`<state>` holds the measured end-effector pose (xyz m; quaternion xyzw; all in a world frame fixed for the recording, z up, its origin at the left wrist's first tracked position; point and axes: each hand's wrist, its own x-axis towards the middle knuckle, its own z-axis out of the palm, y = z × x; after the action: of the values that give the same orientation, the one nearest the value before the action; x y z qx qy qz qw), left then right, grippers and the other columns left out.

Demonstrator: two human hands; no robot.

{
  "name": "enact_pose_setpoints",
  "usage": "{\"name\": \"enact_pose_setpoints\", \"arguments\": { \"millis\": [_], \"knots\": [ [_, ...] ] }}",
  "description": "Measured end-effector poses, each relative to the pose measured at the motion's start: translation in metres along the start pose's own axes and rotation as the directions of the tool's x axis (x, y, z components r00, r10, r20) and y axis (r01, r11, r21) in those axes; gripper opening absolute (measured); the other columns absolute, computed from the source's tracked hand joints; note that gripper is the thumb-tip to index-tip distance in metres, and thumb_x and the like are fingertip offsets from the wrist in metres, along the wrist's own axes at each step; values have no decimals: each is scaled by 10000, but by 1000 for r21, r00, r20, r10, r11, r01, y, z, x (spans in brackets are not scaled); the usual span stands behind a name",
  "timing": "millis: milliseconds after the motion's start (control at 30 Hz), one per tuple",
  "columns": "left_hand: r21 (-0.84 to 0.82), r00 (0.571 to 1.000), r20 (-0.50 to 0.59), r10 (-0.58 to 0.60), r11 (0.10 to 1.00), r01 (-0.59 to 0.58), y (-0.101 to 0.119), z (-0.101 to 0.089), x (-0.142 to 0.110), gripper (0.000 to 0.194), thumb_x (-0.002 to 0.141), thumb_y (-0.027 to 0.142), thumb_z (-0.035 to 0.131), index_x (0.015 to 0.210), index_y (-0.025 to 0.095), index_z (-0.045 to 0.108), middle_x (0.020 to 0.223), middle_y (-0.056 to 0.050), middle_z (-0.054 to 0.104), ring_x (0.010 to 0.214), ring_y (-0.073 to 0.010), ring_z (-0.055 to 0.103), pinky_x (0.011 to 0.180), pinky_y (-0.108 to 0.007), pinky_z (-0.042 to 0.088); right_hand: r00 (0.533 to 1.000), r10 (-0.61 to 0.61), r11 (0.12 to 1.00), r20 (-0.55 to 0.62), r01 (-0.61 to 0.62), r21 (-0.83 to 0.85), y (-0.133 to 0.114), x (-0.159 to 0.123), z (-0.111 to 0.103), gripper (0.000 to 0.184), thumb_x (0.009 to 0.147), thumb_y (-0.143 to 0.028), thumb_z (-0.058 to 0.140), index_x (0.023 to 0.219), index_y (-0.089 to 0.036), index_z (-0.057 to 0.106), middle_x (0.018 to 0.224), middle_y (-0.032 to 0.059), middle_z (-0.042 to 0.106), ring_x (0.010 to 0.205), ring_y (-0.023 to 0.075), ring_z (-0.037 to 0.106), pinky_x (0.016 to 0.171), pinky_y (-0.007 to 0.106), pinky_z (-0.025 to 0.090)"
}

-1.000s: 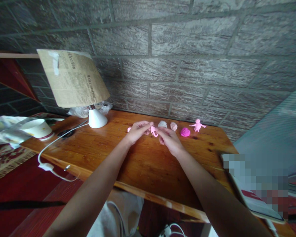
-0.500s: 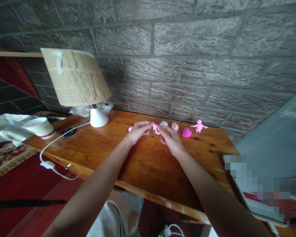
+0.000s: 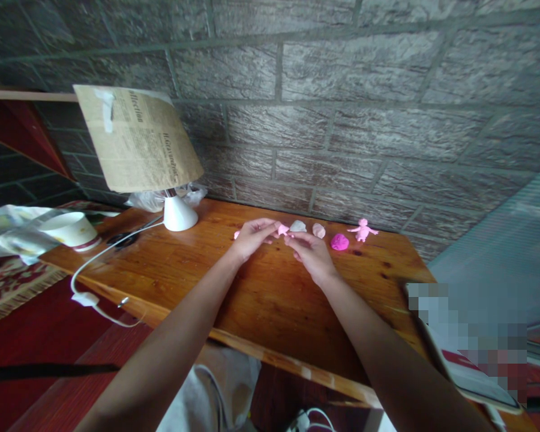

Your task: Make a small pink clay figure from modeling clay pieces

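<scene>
Between my fingertips, over the back half of the wooden table (image 3: 270, 300), is a small piece of pink modelling clay (image 3: 283, 229). My left hand (image 3: 254, 238) pinches it from the left. From the right, my right hand (image 3: 312, 253) grips its lower side with closed fingers, which cover part of it. Behind my right hand lie a white clay lump (image 3: 298, 226) and a pale pink lump (image 3: 318, 230). Farther right sit a bright magenta lump (image 3: 339, 242) and a small pink clay figure (image 3: 362, 230), upright with arms spread. Another pink bit (image 3: 236, 234) shows beside my left hand.
A lamp with a newspaper-print shade (image 3: 139, 141) and white base (image 3: 180, 215) stands at the back left. Its white cord (image 3: 103, 255) hangs over the front edge. Scissors (image 3: 126, 239) and a paper cup (image 3: 72, 230) lie left; a tablet-like object (image 3: 472, 372) is at right.
My right fingers have shifted slightly down and left on the pink clay. The piece now looks more compact, its lower loop no longer showing. More of the white lump is visible.
</scene>
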<state>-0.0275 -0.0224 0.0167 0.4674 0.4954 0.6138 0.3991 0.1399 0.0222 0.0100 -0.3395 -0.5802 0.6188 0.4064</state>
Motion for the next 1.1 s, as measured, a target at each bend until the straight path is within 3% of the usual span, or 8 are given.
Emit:
{"name": "enact_pose_setpoints", "arguments": {
  "millis": [233,1100],
  "knots": [
    [13,999,-28,19,1000,-18,-1,0,0,444,655,546,830,862,158,772,821,-64,729,772,-151,634,648,-238,463,1000,13,999,-19,-14,-37,-1,-1,1,351,631,-451,812,867,-195,763,885,47,734,788,149,632,562,216,455],
    [42,998,-50,44,998,-42,-1,0,0,389,671,509,829,841,161,792,735,-41,702,631,-107,537,589,-244,410,999,-29,999,-29,28,-47,0,0,0,342,639,-467,802,844,-196,771,831,34,725,673,112,581,529,210,438]
  ]
}}
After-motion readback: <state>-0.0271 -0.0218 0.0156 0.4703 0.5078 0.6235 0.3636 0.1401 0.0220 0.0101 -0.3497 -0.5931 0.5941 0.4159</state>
